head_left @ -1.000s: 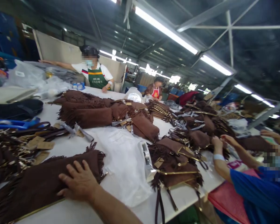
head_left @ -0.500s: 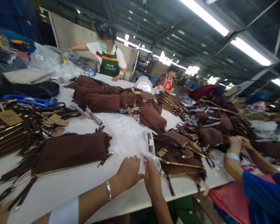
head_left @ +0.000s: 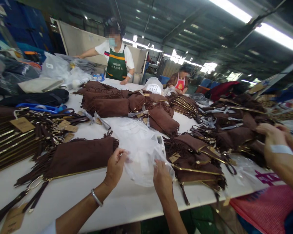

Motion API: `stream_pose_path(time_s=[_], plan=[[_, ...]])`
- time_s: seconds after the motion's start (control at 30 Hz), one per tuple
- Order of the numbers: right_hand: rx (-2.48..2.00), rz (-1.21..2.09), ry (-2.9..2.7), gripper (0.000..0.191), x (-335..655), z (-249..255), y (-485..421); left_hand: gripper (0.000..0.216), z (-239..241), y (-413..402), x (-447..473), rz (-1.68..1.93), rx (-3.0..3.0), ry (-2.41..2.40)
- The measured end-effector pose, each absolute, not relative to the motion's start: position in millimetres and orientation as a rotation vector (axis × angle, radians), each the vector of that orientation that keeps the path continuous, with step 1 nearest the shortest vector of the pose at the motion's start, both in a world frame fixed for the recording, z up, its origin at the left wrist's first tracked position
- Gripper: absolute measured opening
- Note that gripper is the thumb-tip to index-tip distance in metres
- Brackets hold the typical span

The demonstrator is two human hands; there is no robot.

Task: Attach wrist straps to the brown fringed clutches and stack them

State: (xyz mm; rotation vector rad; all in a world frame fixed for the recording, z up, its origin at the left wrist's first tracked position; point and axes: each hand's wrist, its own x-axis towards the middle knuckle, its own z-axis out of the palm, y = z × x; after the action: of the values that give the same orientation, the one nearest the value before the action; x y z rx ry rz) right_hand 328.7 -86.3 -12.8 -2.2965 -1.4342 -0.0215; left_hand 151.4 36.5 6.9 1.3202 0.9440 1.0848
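A clear plastic bag (head_left: 140, 162) hangs between my two hands above the white table (head_left: 127, 204). My left hand (head_left: 116, 165) pinches its left edge, thumb against the fingers. On the other side my right hand (head_left: 162, 177) has its fingers closed on the bag's right part. Left of the bag lies a brown fringed handbag (head_left: 80, 157) with a gold zip edge and a wrist strap. A stack of similar brown bags (head_left: 192, 159) with card tags sits just right of my right hand. More white plastic (head_left: 129, 130) spreads behind the held bag.
Brown bags (head_left: 107, 107) are heaped across the table's middle, and another pile with gold zips (head_left: 12, 143) stands at left. A blue tray (head_left: 41, 108) lies behind it. Co-workers stand across the table; another person's hands (head_left: 275, 136) work at right.
My hands have moved apart, the left one going left and up, so the plastic bag now spreads between them. The view has shifted slightly; the co-worker's arms at right appear farther right.
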Motion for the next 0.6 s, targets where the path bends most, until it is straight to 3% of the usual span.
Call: stream_pose_path(time_s=[0.27, 0.43, 0.6], plan=[[-2.422, 0.176, -1.688, 0.033, 323, -7, -32, 0.023, 33, 36, 153, 1.106, 1.239, 0.748], [-2.481, 0.302, -1.736, 0.045, 330, -24, -11, 0.022, 52, 39, 148, 1.107, 1.153, 0.633], [-2.538, 0.356, -1.77, 0.03, 341, -20, 0, 0.017, 59, 42, 144, 1.154, 1.214, 0.619]])
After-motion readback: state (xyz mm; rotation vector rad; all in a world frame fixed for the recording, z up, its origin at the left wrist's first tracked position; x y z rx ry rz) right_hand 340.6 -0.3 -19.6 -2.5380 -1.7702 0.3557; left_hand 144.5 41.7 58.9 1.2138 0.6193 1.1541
